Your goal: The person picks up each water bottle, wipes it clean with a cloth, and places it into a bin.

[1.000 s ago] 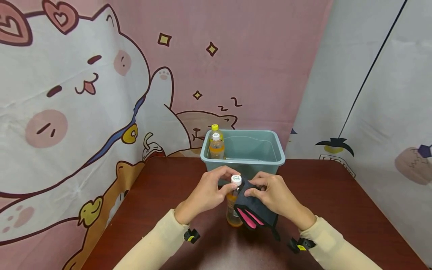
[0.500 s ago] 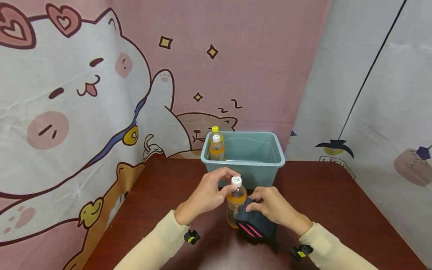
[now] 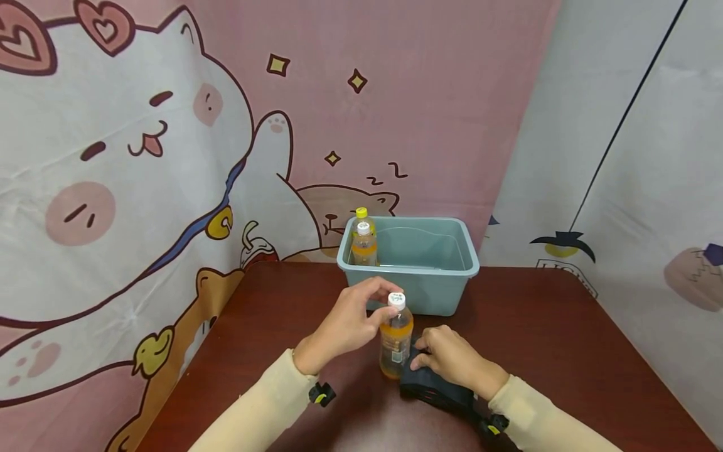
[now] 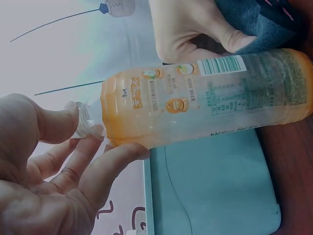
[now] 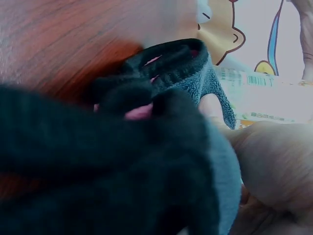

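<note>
A small bottle of orange drink (image 3: 396, 342) with a white cap stands upright on the brown table (image 3: 565, 351). My left hand (image 3: 353, 320) pinches its cap and neck from the left; the left wrist view shows the bottle (image 4: 210, 95) with my fingers (image 4: 73, 127) curled at the cap. My right hand (image 3: 446, 358) grips a dark blue cloth with pink lining (image 3: 437, 392) and presses it on the table beside the bottle's base. The cloth (image 5: 146, 142) fills the right wrist view.
A teal plastic bin (image 3: 418, 276) stands just behind the bottle and holds two more drink bottles (image 3: 363, 242) in its left corner. A cartoon cat curtain (image 3: 141, 157) hangs at the back and left, a pale curtain on the right.
My right hand has slid the cloth down from the bottle's neck to the table beside its base. The left hand has kept its hold on the cap.
</note>
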Motion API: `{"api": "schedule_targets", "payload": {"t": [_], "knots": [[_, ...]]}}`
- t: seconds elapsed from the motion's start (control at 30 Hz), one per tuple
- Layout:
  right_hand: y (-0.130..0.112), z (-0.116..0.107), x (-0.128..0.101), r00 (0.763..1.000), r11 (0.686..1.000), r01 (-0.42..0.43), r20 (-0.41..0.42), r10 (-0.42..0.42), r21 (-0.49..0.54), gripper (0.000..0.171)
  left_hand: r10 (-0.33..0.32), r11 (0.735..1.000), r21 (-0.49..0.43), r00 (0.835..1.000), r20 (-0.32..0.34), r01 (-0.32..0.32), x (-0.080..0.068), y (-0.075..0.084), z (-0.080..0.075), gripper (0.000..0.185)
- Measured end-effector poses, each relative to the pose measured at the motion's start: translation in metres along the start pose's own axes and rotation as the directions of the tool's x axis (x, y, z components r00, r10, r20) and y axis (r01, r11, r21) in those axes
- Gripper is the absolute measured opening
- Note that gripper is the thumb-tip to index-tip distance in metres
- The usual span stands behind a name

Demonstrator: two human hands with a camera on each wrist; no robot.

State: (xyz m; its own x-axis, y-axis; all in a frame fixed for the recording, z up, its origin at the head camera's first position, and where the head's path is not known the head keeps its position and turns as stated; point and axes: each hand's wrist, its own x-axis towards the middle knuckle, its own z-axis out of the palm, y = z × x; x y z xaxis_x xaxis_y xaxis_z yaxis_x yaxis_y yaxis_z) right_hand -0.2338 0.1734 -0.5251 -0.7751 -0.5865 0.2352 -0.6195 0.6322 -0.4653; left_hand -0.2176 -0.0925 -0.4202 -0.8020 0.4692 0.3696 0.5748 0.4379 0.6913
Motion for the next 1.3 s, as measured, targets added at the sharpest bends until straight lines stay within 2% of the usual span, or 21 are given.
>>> {"api": "schedule_targets", "payload": {"t": [0.2, 0.47, 0.57, 0.87, 1.03, 1.3], "knots": [[-0.001, 0.0, 0.0, 0.999, 0.999, 0.015, 0.028, -0.016, 0.04, 0.023, -0.002, 1.0, 0.004, 1.0, 0.0, 0.002, -0.001, 0.0, 0.0, 0.036], [0.001, -0.004, 0.001, 0.997, 0.994, -0.037, 0.078, 0.029, 0.1, 0.034, 0.003, 1.0, 0.01, 1.0, -0.006, -0.003, -0.001, 0.0, -0.001, 0.036], [0.002, -0.002, 0.0, 0.997, 0.993, -0.05, 0.072, 0.042, 0.11, 0.031, 0.003, 1.0, 0.009, 1.0, -0.004, -0.003, -0.001, 0.0, -0.001, 0.036], [0.001, -0.004, -0.001, 1.0, 0.992, -0.007, -0.015, 0.009, 0.13, 0.016, 0.014, 1.0, 0.015, 1.0, -0.002, -0.014, -0.001, -0.002, 0.001, 0.037], [-0.005, -0.014, 0.001, 0.998, 0.986, 0.001, -0.057, 0.008, 0.166, 0.014, 0.028, 0.999, 0.017, 1.0, -0.006, -0.028, -0.001, -0.003, 0.0, 0.036], [-0.019, -0.04, 0.004, 0.989, 0.989, 0.026, -0.146, -0.005, 0.147, 0.018, 0.037, 0.999, 0.019, 0.999, -0.005, -0.037, 0.001, -0.005, 0.0, 0.036]]}}
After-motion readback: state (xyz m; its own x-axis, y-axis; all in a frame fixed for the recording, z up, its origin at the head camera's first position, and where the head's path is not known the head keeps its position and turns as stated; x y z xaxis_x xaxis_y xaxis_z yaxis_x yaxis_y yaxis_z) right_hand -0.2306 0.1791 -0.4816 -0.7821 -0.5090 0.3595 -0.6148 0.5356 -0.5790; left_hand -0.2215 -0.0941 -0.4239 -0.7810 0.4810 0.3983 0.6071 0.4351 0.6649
